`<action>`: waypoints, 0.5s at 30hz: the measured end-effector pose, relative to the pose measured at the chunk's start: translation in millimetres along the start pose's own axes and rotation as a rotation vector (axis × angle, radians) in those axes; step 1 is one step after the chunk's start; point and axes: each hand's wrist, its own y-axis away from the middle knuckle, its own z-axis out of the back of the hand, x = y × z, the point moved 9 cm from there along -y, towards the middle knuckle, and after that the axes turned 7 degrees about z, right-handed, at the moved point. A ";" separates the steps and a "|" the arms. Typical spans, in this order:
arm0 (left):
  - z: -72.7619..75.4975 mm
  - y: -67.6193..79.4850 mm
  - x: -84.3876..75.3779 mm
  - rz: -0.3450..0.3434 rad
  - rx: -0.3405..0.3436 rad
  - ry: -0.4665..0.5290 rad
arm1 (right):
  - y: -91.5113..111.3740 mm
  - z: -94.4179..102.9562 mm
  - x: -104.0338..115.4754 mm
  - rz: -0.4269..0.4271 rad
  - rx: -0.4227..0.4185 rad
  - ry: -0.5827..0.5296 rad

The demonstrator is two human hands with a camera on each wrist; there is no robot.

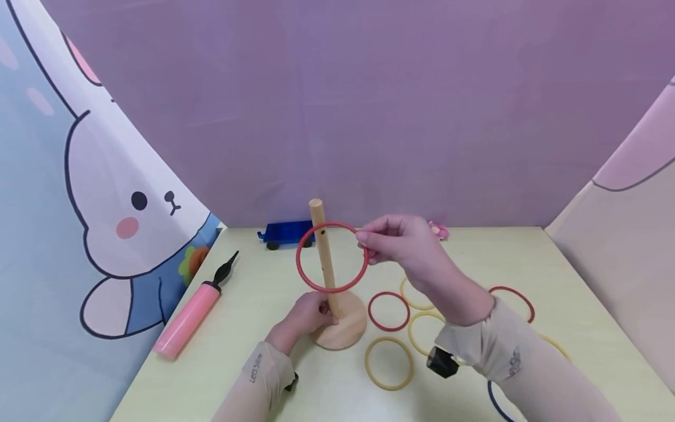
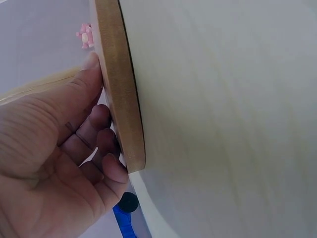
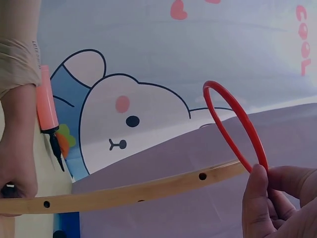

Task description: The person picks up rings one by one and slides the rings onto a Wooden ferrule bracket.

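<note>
My right hand [image 1: 403, 243] pinches a red ring [image 1: 299, 266] by its right edge, between thumb and fingers. Held up off the table, the ring overlaps the upper part of a wooden post [image 1: 327, 266] in the head view. The right wrist view has the ring [image 3: 242, 115] tilted near the post's top end. The post rises, leaning slightly, from a round wooden base [image 1: 345, 334]. Low on this stand, my left hand [image 1: 304, 315] grips with curled fingers around the foot of the post. Its thumb lies along the base, seen edge-on in the left wrist view.
Beside the base lie a red ring [image 1: 389, 330] and several yellow rings [image 1: 389, 388]. Another red ring [image 1: 532, 308] and a dark blue ring [image 1: 493, 398] are partly behind my right arm. A pink pump [image 1: 190, 321] lies left; a blue toy cart [image 1: 287, 233] and pink figure [image 1: 439, 230] stand at the back.
</note>
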 end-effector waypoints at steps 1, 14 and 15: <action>-0.2 0.0 0.9 0.017 0.007 0.000 | -2.3 -1.0 2.4 0.000 -0.004 -0.003; -2.3 -1.2 1.5 0.002 0.030 0.007 | -21.1 -9.4 23.3 0.048 -0.076 -0.086; -1.9 -1.2 1.0 -0.001 0.030 0.006 | -21.9 -9.1 23.9 0.048 -0.081 -0.088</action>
